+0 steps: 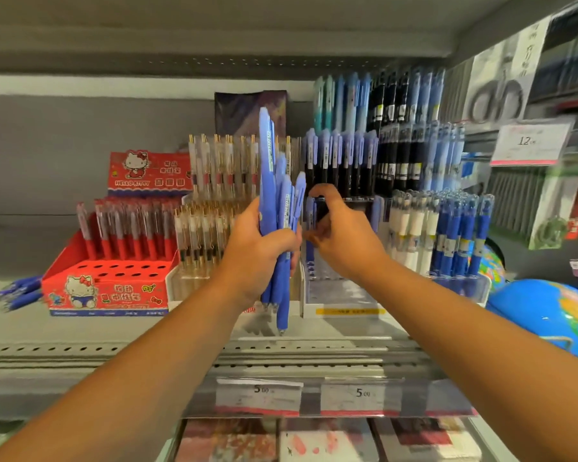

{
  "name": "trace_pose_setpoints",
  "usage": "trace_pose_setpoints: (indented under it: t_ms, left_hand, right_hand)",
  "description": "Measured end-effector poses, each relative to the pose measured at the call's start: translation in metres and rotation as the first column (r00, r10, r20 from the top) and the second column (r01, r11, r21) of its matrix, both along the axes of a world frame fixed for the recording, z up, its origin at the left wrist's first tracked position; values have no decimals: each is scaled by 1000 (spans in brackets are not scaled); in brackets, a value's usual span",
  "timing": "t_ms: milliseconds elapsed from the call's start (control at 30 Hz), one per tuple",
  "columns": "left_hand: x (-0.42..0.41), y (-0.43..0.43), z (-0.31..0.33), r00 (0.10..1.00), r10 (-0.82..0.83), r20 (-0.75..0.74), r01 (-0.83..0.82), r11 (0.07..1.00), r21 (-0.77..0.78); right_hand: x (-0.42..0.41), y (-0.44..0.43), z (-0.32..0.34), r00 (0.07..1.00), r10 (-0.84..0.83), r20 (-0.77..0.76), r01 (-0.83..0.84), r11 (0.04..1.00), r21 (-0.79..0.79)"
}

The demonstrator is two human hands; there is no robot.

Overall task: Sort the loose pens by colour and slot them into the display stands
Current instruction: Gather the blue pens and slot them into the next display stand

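My left hand point(259, 243) grips a bundle of several periwinkle-blue pens point(270, 181), upright in front of the shelf. Just to its right, my right hand point(346, 240) is curled around a single blue pen point(310, 213) that stands in the front row of the white display stand point(342, 296). The index finger arches over the pen's top and the thumb lies across its barrel. That stand's back rows hold blue-capped, dark-barrelled pens point(341, 161). More loose blue pens point(17, 293) lie on the shelf at the far left.
A red Hello Kitty stand point(107, 290) with red pens and open holes sits on the left, and a clear gold-clip pen stand point(211, 208) is behind my left hand. White and blue pens point(447, 228) fill the right stand. A globe point(548, 315) crowds the right; price tags point(259, 391) line the shelf edge.
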State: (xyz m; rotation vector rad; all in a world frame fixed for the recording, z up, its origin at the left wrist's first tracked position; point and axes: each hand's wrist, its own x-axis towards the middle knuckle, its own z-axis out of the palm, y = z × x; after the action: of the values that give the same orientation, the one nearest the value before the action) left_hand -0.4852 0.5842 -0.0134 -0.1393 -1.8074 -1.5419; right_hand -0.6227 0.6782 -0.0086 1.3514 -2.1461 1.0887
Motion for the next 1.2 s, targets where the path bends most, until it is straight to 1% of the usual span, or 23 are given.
trace_pose_setpoints:
  t_ms: [100, 167, 267, 300, 333, 367, 400, 433, 500, 533, 567, 600, 667, 800, 933, 967, 1200]
  left_hand:
    - [1, 1, -1, 1000, -2, 12, 2, 1000, 10]
    - [2, 1, -1, 1000, -1, 23, 0, 999, 33]
    - [1, 0, -1, 999, 5, 37, -7, 999, 46]
    - [0, 0, -2, 999, 6, 39, -7, 999, 40]
    - [-1, 0, -2, 999, 6, 39, -7, 999, 33]
    - [-1, 0, -2, 999, 7, 38, -8, 1000, 27]
    - [-1, 0, -2, 999, 10, 38, -11, 1000, 23]
    - [-1, 0, -2, 999, 12, 39, -13, 1000, 18]
    - [-2, 0, -3, 998, 19, 52, -19, 1000, 0]
    - [-2, 0, -4, 998, 24, 61, -23, 1000, -12]
    - [-2, 0, -4, 997, 27, 69, -26, 999, -23]
    - [-3, 0, -5, 997, 28, 76, -26, 999, -31]
    - [-3, 0, -5, 996, 31, 87, -28, 999, -39]
    - [-5, 0, -4, 994, 55, 94, -49, 997, -59]
    - [-6, 1, -4, 994, 55, 91, -50, 997, -57]
    - [-5, 1, -4, 995, 47, 90, -43, 998, -50]
    - [-2, 4, -2, 998, 51, 30, -50, 998, -34]
  right_hand:
    - [1, 2, 0, 1000, -7, 21, 7, 1000, 2]
    - [0, 5, -1, 1000, -10, 6, 10, 1000, -4]
    - [-1, 10, -1, 994, -57, -97, 57, 998, -8]
    - [0, 12, 0, 988, -74, -133, 70, 997, -38]
    - [1, 14, 2, 989, -64, -132, 53, 995, -90]
    - [4, 16, 3, 997, -11, -81, -2, 987, -162]
    - [7, 17, 5, 996, 89, 11, -84, 966, -246]
    - [10, 18, 7, 965, 231, 125, -179, 927, -331]
    - [17, 22, 10, 812, 494, 313, -329, 828, -454]
    - [19, 23, 11, 738, 568, 364, -379, 796, -473]
    - [21, 24, 12, 697, 604, 387, -418, 780, -465]
    - [22, 24, 12, 683, 619, 388, -449, 774, -446]
    - [23, 24, 13, 692, 620, 370, -470, 776, -421]
    - [24, 24, 15, 710, 598, 371, -442, 789, -427]
    - [27, 24, 15, 820, 486, 301, -368, 852, -373]
    - [28, 24, 15, 836, 466, 290, -349, 859, -373]
    - [25, 25, 17, 876, 386, 289, -253, 879, -405]
